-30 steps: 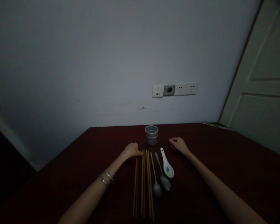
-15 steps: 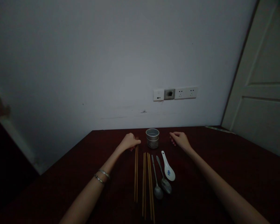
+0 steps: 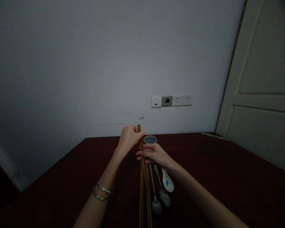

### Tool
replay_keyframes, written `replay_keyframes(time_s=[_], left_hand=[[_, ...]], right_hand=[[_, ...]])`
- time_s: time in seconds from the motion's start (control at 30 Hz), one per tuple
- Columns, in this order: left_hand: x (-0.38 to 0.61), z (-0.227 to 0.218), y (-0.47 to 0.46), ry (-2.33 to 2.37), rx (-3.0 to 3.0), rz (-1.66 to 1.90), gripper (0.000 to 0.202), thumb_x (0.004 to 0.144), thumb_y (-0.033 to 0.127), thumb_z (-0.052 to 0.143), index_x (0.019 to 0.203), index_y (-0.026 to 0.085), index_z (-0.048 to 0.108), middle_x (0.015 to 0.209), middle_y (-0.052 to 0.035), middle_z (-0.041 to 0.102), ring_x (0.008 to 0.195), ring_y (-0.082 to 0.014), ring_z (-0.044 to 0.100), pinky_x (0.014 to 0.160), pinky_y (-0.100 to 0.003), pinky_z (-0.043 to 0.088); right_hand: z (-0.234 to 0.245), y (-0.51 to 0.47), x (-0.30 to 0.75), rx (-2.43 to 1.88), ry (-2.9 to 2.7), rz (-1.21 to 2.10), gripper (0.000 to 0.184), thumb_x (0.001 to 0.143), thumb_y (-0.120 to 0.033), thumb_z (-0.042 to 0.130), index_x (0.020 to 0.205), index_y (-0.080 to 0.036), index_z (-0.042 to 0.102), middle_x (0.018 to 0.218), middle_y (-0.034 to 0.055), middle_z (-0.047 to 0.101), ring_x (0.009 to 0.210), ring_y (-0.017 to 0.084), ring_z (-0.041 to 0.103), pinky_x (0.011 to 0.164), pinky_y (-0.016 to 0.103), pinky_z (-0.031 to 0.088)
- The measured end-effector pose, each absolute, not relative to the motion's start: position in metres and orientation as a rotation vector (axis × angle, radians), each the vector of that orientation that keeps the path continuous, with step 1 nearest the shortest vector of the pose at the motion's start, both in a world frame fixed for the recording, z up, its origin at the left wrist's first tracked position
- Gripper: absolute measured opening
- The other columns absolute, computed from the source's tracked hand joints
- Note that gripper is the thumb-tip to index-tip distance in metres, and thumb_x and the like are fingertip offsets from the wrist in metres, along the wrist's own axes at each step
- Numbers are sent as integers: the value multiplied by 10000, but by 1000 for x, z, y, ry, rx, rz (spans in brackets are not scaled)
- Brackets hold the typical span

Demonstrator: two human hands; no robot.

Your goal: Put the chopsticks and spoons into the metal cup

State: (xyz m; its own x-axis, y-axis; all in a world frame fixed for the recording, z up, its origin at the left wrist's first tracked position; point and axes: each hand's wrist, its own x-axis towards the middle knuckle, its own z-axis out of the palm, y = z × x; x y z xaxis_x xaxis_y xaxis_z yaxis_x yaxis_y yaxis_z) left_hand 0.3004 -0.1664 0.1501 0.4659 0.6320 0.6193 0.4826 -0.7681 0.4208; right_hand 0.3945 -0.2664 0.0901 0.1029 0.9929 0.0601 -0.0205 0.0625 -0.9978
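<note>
A pair of brown chopsticks [image 3: 145, 169] is raised at a tilt in front of me. My left hand [image 3: 131, 137] pinches it near the upper end. Lower down, the fingers of my right hand [image 3: 154, 154] close around the same pair. Under and beside the raised pair lie more wooden chopsticks [image 3: 141, 193], partly covered. To their right are a metal spoon [image 3: 156, 206], a second metal spoon [image 3: 165, 198] and a white soup spoon [image 3: 168, 182] with a blue mark. Behind my right hand stands a metal cup [image 3: 150, 140], only its upper part showing.
The dark red table [image 3: 192, 158] reaches back to a pale wall [image 3: 109, 63]. Wall sockets [image 3: 181, 100] sit above its far edge. A white door [image 3: 263, 126] stands at the right. Two bracelets [image 3: 102, 191] circle my left wrist.
The leftmost pair of chopsticks has been lifted off the table and moved right by my left hand. My right hand has come left from beside the cup onto that pair. The view shifted slightly.
</note>
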Motion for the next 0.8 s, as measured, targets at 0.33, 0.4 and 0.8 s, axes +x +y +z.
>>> replay_keyframes(time_s=[0.33,0.4,0.8], left_hand=[[304,151,-175,752,2395,1302,240,697,338,538,574,139,592,542,-4,571,503,-100,493,516,-214,336],[303,154,-176,560,2217,1230,239,699,355,561,656,128,622,622,-29,621,566,-120,550,544,-217,391],[297,156,-184,280,1575,809,265,603,281,710,767,87,636,761,-103,684,680,-183,644,616,-272,510]], right_hand=[[100,-272,398,-1156,-1284,962,288,697,-383,604,810,-118,595,800,84,672,696,150,647,547,231,473],[106,-277,402,-1139,-1298,966,312,701,-375,611,880,-120,591,828,88,670,717,153,646,578,247,487],[106,-284,418,-984,-1346,1160,337,720,-316,626,981,-109,579,884,114,669,755,172,652,699,329,512]])
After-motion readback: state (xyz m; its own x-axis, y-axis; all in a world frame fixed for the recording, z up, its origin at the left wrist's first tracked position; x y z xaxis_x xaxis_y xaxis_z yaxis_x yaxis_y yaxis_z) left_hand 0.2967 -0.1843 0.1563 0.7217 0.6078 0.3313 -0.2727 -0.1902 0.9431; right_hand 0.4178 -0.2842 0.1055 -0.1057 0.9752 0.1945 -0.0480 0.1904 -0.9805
